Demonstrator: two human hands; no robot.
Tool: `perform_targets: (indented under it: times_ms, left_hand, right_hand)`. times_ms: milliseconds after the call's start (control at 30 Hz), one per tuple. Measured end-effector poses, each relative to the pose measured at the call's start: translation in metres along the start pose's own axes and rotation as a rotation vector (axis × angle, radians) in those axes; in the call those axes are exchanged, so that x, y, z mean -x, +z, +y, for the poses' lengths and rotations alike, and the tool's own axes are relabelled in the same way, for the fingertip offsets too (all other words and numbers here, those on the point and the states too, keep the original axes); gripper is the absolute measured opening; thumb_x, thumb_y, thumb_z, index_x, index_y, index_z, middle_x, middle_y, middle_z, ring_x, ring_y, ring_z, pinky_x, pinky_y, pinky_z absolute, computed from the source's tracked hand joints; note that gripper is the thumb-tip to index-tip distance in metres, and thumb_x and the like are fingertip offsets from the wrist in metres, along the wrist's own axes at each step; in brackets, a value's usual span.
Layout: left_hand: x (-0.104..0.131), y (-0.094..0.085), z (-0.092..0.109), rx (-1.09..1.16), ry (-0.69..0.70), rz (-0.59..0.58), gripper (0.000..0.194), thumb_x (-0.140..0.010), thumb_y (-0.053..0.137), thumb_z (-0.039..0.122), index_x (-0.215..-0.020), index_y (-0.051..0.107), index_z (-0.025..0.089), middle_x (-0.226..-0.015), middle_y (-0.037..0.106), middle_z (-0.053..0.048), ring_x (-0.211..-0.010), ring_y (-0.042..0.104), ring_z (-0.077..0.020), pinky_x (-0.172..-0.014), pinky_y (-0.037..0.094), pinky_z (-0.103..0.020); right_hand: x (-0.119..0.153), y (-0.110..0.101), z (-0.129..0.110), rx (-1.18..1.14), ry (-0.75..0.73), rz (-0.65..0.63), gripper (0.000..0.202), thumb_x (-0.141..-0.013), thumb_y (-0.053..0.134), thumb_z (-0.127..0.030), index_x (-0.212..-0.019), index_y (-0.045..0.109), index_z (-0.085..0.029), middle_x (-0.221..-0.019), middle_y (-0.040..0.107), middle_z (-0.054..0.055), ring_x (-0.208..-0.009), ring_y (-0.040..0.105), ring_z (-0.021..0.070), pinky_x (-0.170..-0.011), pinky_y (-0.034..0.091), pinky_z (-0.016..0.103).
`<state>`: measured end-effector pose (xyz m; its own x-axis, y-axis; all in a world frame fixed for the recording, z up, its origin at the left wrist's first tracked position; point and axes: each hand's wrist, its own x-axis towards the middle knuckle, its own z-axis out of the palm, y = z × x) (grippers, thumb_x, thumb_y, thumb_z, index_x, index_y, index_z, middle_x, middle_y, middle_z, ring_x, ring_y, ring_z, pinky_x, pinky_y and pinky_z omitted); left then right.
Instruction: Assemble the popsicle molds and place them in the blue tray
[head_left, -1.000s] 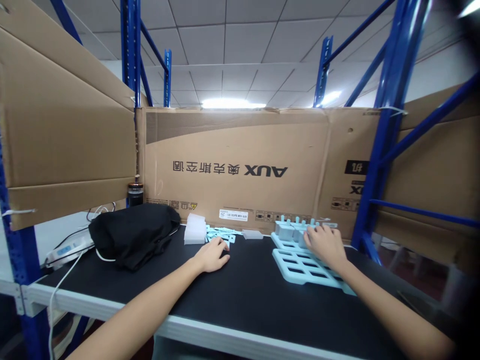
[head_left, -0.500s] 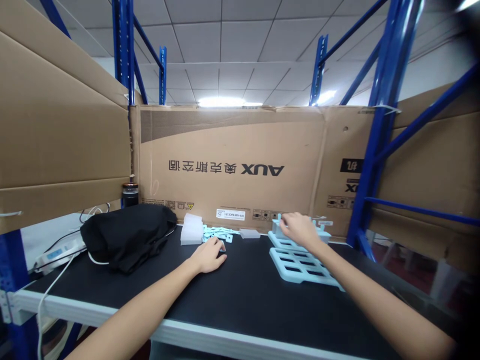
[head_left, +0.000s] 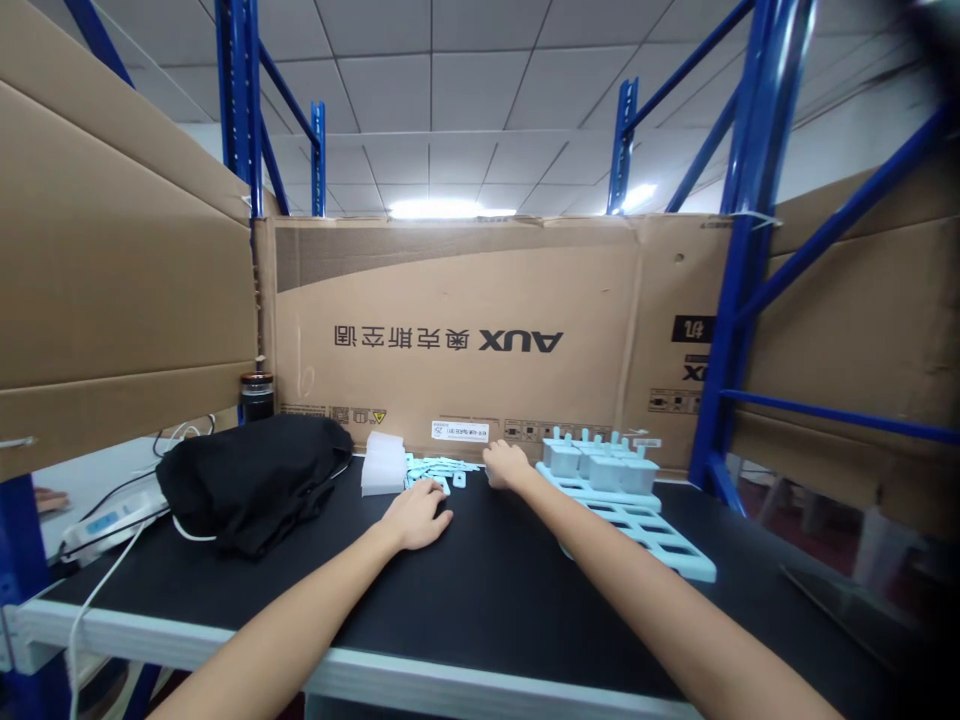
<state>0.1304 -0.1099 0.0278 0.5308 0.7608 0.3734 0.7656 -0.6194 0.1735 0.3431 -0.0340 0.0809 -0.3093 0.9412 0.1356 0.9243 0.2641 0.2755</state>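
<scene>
My left hand [head_left: 417, 515] lies on the black tabletop, thumb apart from the fingers. Its fingertips are at the near edge of a pile of light-blue ice pop sticks [head_left: 435, 467]. To the left of that pile is a stack of translucent white ice pop moulds [head_left: 383, 465]. My right hand [head_left: 506, 465] is closed over a single translucent mould right of the sticks, hiding most of it. Further right, several moulds with light-blue sticks [head_left: 604, 468] stand upright in the back of a light-blue rack [head_left: 660, 535]. My right forearm covers part of the rack's front.
A black cloth bundle [head_left: 255, 480] sits on the left, beside a white power strip [head_left: 112, 522] with cables. Behind it stands a dark jar [head_left: 257, 397]. Cardboard [head_left: 450, 290] walls the back, and blue rack posts [head_left: 731, 330] frame the sides. Another person's hand [head_left: 51, 500] shows far left.
My right hand has moved left from the moulds in the rack to the single mould by the sticks. The left hand has stayed in place. The view has shifted slightly.
</scene>
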Motion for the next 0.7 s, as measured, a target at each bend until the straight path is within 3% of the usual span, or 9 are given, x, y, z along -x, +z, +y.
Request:
perform_targets:
  times_ms: [133,300,500,700]
  left_hand:
    - [-0.002,0.002,-0.001,-0.006,0.016,-0.008,0.042,-0.089,0.039,0.044,-0.114,0.059,0.018,-0.124,0.052,-0.010,-0.118,0.046,-0.0257,-0.104,0.037,-0.038]
    - [-0.001,-0.001,0.001,-0.008,0.008,-0.021,0.040,-0.089,0.039,0.044,-0.115,0.057,0.019,-0.125,0.051,-0.009,-0.120,0.045,-0.0267,-0.104,0.037,-0.040]
    - [0.001,-0.006,0.004,-0.018,-0.016,0.006,0.031,-0.087,0.044,0.043,-0.107,0.054,0.021,-0.110,0.053,-0.008,-0.109,0.051,-0.0258,-0.094,0.043,-0.039]
    - [0.001,-0.007,0.007,-0.026,-0.018,0.025,0.019,-0.087,0.045,0.038,-0.092,0.053,0.021,-0.103,0.053,-0.006,-0.101,0.053,-0.0222,-0.086,0.046,-0.034]
  right_hand:
    - [-0.002,-0.007,-0.019,-0.051,-0.115,0.036,0.040,-0.080,0.049,-0.021,-0.118,0.059,-0.017,-0.124,0.057,0.014,-0.118,0.047,0.0276,-0.092,0.040,0.037]
    - [-0.003,-0.006,-0.033,-0.088,-0.184,-0.035,0.031,-0.082,0.047,-0.028,-0.102,0.069,-0.019,-0.107,0.067,0.012,-0.101,0.060,0.0259,-0.078,0.046,0.032]
    - [0.004,-0.003,-0.015,-0.111,-0.174,-0.084,0.031,-0.080,0.052,-0.041,-0.093,0.070,-0.020,-0.098,0.069,0.011,-0.090,0.064,0.0249,-0.071,0.046,0.030]
    - [-0.002,0.001,0.011,-0.098,-0.026,-0.006,0.041,-0.081,0.049,-0.026,-0.118,0.058,-0.012,-0.125,0.055,0.019,-0.121,0.047,0.0301,-0.092,0.040,0.037]
